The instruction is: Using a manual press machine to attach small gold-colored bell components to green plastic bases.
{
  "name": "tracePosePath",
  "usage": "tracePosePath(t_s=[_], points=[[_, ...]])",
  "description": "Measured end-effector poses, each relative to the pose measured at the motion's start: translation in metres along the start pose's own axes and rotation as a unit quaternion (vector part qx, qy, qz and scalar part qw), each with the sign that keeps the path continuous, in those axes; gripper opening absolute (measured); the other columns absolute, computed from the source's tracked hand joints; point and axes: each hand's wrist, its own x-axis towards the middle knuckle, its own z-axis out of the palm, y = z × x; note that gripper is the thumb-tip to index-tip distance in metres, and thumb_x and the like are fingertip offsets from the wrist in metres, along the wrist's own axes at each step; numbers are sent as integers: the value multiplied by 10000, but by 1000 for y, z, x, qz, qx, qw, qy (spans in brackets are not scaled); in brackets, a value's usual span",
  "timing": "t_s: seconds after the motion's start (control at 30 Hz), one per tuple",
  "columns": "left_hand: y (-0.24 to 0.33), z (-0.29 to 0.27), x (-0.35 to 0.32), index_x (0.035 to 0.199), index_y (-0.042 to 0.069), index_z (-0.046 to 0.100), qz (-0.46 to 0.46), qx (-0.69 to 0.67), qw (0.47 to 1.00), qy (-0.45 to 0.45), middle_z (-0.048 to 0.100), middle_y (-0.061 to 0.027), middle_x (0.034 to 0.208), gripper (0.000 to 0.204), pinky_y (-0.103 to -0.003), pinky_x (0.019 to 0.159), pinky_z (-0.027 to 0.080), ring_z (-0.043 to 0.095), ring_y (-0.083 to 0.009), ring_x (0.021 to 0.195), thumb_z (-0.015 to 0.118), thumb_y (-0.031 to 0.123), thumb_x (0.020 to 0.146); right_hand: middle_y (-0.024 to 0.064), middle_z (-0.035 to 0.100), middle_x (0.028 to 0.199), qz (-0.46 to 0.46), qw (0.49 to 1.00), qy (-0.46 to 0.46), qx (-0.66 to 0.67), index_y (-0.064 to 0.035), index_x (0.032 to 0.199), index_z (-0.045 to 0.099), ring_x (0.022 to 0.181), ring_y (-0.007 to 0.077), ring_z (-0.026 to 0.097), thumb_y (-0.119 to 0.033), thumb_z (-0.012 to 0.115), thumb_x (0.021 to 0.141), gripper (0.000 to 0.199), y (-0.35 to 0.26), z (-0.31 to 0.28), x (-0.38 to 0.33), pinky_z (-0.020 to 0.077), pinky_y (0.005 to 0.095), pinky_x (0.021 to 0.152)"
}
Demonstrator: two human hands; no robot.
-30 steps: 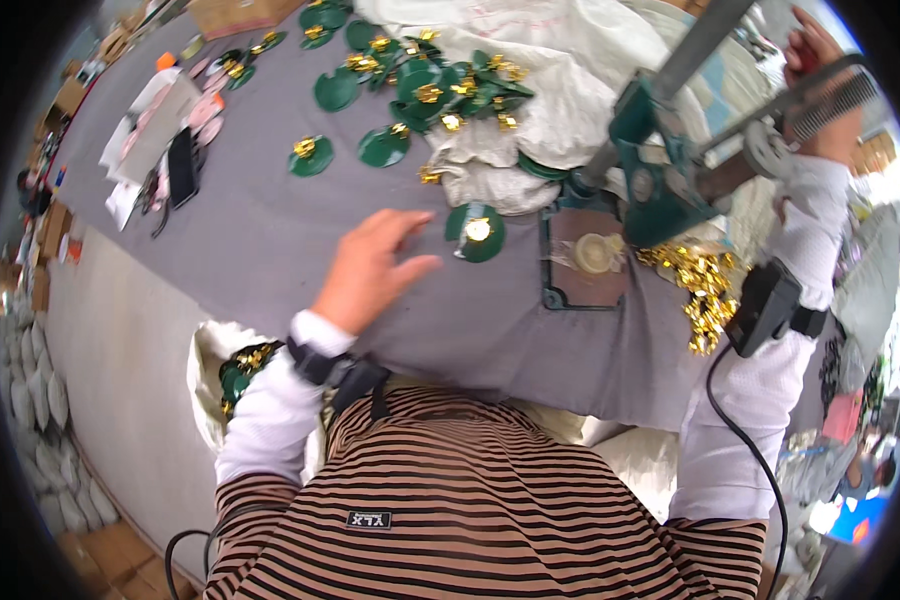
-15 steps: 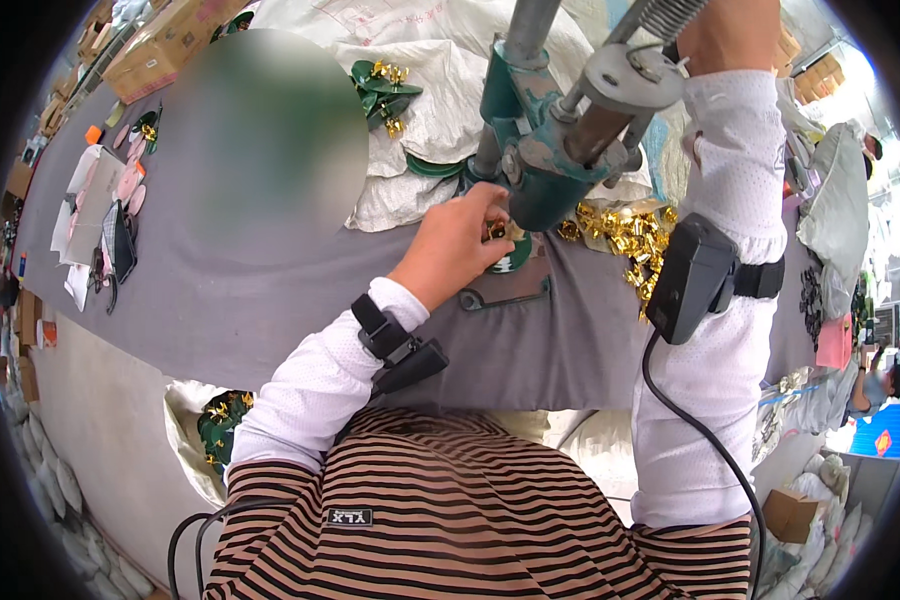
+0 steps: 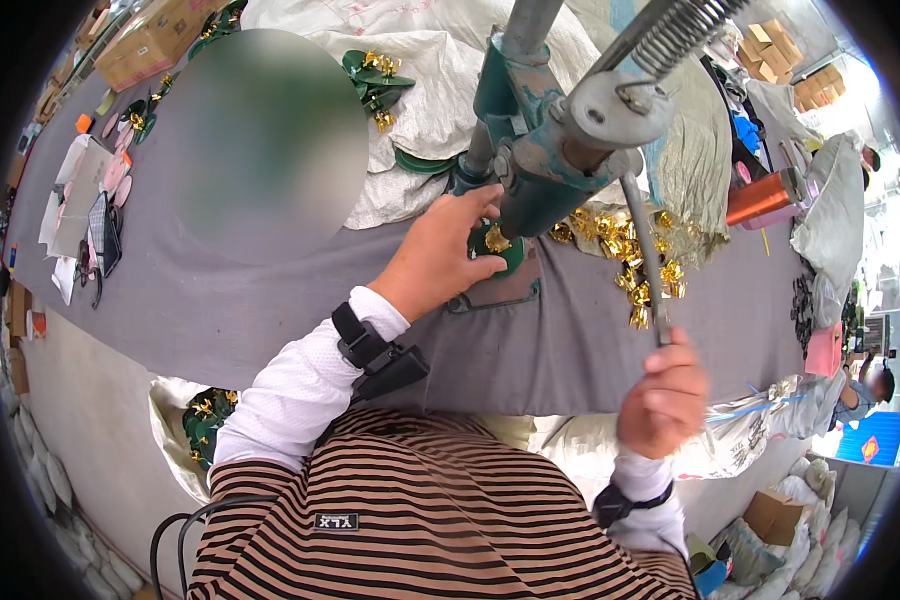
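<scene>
A teal hand press (image 3: 550,190) with worn paint stands on the table in front of me. Under its ram lies a green disc (image 3: 511,262) with a gold ornament (image 3: 496,238) on it. My left hand (image 3: 435,245) curls round the disc's left side, its thumb at the near edge and its fingers by the press column. My right hand (image 3: 665,400), somewhat blurred, is closed round the lower end of the press's metal lever (image 3: 644,240), which points down toward me.
Gold ribbon bows (image 3: 620,245) lie in a heap right of the press. Green discs with gold bows (image 3: 378,85) rest on a white woven sack (image 3: 430,50) behind. Papers (image 3: 75,210) are at the table's left. An open sack (image 3: 195,425) hangs below the front edge.
My right hand has swung the lever from high up down toward me. My left fingers have spread from a pinch at the gold ornament to the disc's edge.
</scene>
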Motion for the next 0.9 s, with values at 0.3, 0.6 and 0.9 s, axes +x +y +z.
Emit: tracePosePath(t_s=[0.3,0.6,0.9], points=[[-14,12,-5,1268,47,523,-11,20,999,46,644,-116,978,657,-365,820,487,592,-280,917,803,135,679,34,370,667,17,992,-15,126,-115,688,381,635,212,422,-252,442,946,298,-13,12,133,474,377,723],[-26,-53,-60,1290,67,500,-95,-44,992,68,659,-50,931,627,-280,750,499,584,-136,771,773,120,729,64,596,796,133,979,-4,154,65,1167,611,624,93,525,-114,572,925,303,87,85,296,405,164,524],[-87,-201,-86,1166,71,623,-150,183,954,186,649,-110,1070,470,-351,842,500,612,-272,972,776,208,743,59,547,788,131,988,29,80,86,1180,565,557,87,425,-156,579,895,374,73,89,288,330,196,478]])
